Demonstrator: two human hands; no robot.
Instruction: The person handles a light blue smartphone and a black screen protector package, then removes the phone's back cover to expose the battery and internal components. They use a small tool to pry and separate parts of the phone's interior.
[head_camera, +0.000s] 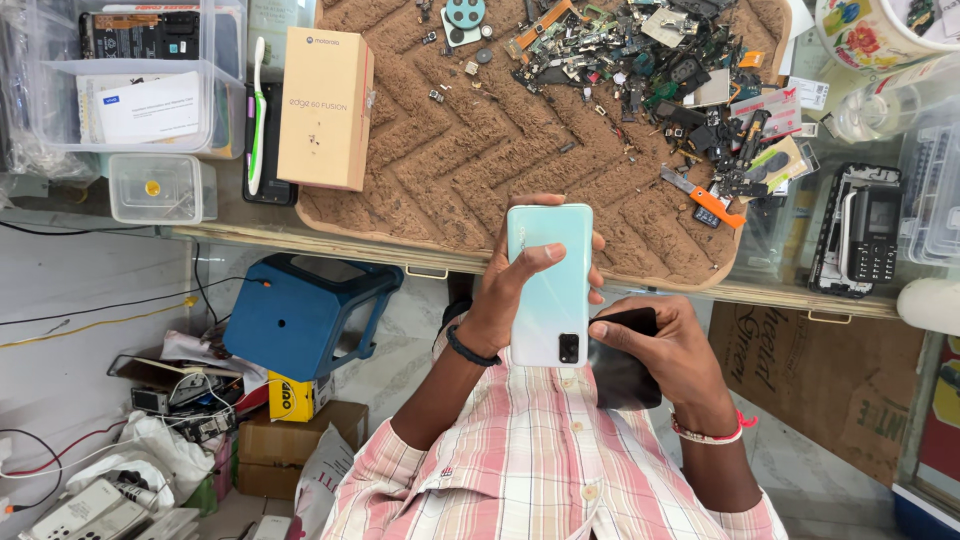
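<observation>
Mint phone, brown zigzag mat.

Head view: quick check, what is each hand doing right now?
Left hand: closed around a pale mint smartphone, rear side facing the camera.
Right hand: gripping a black phone cover.

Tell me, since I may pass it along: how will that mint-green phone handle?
The mint-green phone looks rigid and flat, so it should not flex. Its glossy back seems slippery; the left hand pinches its edges. Probably fragile if dropped, and the right hand holds a dark case apart from it.
</observation>
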